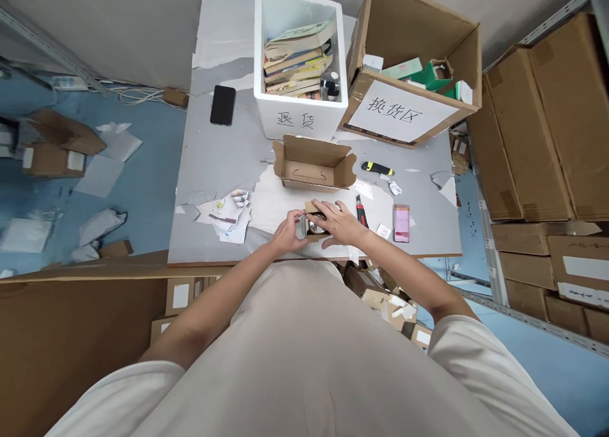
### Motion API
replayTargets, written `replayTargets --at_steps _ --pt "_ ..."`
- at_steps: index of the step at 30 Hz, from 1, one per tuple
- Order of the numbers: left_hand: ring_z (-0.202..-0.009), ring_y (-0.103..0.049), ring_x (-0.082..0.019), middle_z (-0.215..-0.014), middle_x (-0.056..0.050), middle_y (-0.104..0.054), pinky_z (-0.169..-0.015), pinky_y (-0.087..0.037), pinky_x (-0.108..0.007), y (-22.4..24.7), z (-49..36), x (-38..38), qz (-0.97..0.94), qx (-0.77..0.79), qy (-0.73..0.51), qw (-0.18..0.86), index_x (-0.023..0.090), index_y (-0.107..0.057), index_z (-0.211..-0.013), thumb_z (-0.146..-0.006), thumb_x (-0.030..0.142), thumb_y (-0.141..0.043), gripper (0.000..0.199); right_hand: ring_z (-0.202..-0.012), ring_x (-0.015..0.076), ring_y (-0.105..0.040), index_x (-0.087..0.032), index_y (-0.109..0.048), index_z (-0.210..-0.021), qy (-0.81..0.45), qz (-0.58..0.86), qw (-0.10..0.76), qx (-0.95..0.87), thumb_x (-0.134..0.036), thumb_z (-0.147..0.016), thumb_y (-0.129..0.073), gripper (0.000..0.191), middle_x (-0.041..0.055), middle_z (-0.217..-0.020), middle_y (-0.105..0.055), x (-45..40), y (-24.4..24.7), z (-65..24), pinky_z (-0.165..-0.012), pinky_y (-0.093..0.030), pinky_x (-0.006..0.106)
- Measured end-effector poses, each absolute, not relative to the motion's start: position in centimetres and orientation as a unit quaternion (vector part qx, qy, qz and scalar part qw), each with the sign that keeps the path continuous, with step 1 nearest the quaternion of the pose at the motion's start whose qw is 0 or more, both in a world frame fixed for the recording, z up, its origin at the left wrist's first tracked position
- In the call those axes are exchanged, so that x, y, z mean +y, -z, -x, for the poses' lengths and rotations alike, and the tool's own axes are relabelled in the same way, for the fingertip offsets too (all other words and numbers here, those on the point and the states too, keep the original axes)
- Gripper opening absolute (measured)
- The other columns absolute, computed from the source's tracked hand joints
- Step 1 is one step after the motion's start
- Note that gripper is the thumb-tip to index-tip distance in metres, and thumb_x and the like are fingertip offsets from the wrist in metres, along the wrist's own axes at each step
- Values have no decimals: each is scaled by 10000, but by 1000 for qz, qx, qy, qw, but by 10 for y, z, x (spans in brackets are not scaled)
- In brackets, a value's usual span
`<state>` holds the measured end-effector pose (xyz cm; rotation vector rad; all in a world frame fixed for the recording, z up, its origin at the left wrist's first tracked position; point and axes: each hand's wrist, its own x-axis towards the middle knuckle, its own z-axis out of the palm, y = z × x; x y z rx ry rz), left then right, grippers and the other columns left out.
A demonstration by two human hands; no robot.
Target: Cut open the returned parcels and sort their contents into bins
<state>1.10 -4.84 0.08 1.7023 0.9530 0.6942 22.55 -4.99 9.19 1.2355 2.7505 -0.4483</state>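
Near the table's front edge, a small cardboard box stands with its top open and a round, shiny metal object inside it. My left hand is closed on the box's left side, at a pale grey-green flap. From the right, my right hand spans the box, fingers across its top and far side and thumb on the near side, so part of the box and metal object is hidden. Just beyond both hands sits an open, longer cardboard box. A red-and-black utility knife lies right of my right hand.
A white foam box with books and a big carton with small boxes stand at the back. A yellow-and-black cutter, a lit phone, a dark phone and loose papers lie on the table. Shelved cartons flank the right.
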Motion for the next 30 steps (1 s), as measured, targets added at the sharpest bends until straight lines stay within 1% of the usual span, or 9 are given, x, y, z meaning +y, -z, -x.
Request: replayTargets --at_steps 4,7,9,11,14,17,22,26,30 --pt "-1202 -531 -287 -1287 -127 -516 -985 -447 -467 -5 -9 -43 -739 390 -259 485 221 -404 -1200 -624 235 -696 646 -1330 386 -335 -260 -349 -1434 201 -492 -82 843 -546 -764 -663 793 196 -1511 -279 -65 -94 -249 -1009 -300 587" --pt "-1226 -513 -292 -1297 -118 -534 -1017 -420 -470 -9 -8 -42 -752 373 -253 481 229 -470 -1186 -638 255 -697 595 -1218 348 -483 -245 -322 -1415 264 -598 -240 718 -572 -780 -625 775 200 -1386 -419 -89 -79 -260 -959 -403 560" --pt "-1253 -489 -297 -1304 -121 -537 -1041 -397 -477 -10 -8 -43 -760 366 -250 475 224 -505 -1167 -643 260 -691 558 -1161 319 -539 -240 -362 -1352 305 -617 -299 661 -550 -774 -644 714 180 -1296 -490 -105 -65 -257 -940 -447 532" --pt "-1278 -464 -301 -1289 -123 -550 -1052 -383 -485 -9 -8 -43 -770 362 -244 465 218 -525 -1147 -645 258 -681 527 -1231 322 -495 -240 -427 -1276 327 -600 -300 665 -515 -754 -682 643 180 -1320 -475 -115 -53 -249 -982 -429 540" --pt "-1289 -452 -301 -1264 -127 -565 -1044 -389 -485 -10 -7 -41 -779 357 -235 458 214 -541 -1124 -650 258 -667 492 -1380 321 -324 -231 -498 -1195 332 -559 -259 714 -468 -762 -692 530 186 -1457 -343 -114 -47 -235 -1062 -359 554" --pt "-1285 -462 -298 -1238 -129 -584 -1045 -388 -487 -13 -8 -37 -784 354 -229 456 215 -551 -1111 -663 276 -672 468 -1426 314 -231 -200 -544 -1085 326 -533 -229 746 -476 -783 -668 427 185 -1498 -297 -99 -48 -227 -1082 -336 546" --pt "-1302 -452 -290 -1374 -169 -487 -1008 -423 -473 -20 -8 -39 -759 349 -250 490 203 -486 -1179 -695 345 -694 545 -1333 299 -398 -208 -542 -948 324 -517 -246 753 -502 -808 -624 336 187 -1382 -463 -79 -45 -219 -1053 -377 508" --pt "-1289 -466 -293 -1416 -208 -436 -970 -448 -475 -20 -11 -48 -694 397 -284 529 193 -338 -1320 -696 445 -717 773 -1201 297 -508 -190 -471 -1138 348 -551 -288 702 -560 -792 -614 527 197 -1283 -516 -80 -39 -214 -979 -433 499" --pt "-1296 -453 -288 -1403 -165 -468 -983 -444 -464 -23 -13 -49 -706 394 -263 526 204 -429 -1322 -792 477 -621 626 -1163 290 -506 -162 -413 -1310 340 -521 -253 740 -571 -788 -620 694 183 -1236 -521 -77 -44 -218 -983 -434 473"
